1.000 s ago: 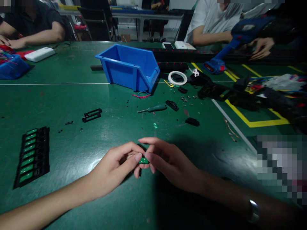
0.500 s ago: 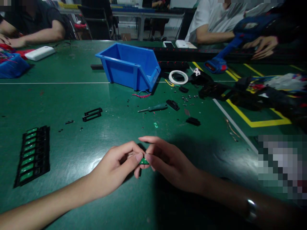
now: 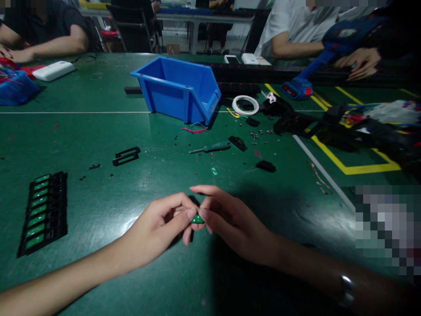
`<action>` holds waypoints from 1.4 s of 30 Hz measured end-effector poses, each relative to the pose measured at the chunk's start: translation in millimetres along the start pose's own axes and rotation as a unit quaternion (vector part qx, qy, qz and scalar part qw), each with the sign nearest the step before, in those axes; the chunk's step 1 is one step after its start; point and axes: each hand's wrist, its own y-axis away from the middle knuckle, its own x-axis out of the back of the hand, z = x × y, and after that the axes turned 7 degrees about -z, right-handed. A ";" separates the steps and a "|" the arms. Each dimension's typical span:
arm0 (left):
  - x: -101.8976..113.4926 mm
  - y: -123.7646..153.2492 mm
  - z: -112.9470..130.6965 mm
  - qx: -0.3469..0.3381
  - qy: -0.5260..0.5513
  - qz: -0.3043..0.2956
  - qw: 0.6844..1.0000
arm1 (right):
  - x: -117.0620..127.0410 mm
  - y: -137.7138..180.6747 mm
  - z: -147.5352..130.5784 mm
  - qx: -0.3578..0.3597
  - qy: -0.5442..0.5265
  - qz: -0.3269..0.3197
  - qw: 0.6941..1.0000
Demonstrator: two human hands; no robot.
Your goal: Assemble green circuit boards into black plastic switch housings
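A small green circuit board [image 3: 197, 218] is pinched between my two hands, low over the green table. My left hand [image 3: 171, 219] grips its left end with thumb and fingers. At its right end, the thumb and bent fingers of my right hand [image 3: 226, 219] close on it. Fingers cover both ends and most of its underside. Beyond my hands lie a tiny bright green piece [image 3: 214, 171] and a screwdriver [image 3: 210, 148]. To the left, a black tray [image 3: 58, 206] holds several green boards in a row.
A blue bin [image 3: 167, 98] stands at the back centre, near a roll of white tape [image 3: 245, 105]. Black frames [image 3: 126, 156], loose screws [image 3: 255, 134] and black plastic parts [image 3: 265, 166] are scattered about. A blue power drill [image 3: 305, 79] and a co-worker's hand [image 3: 362, 63] are at the right.
Both hands keep their pinch on the green board, almost unmoved. The whole view has shifted very slightly.
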 end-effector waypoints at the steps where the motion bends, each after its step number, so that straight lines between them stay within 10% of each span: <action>1: -0.1 -0.2 0.6 0.003 0.004 0.001 1.000 | -0.2 -0.3 0.1 0.000 0.002 0.003 1.000; 42: 0.7 6.4 -7.4 0.006 -0.007 0.002 1.000 | -1.8 3.4 -0.1 -0.010 0.044 0.047 0.998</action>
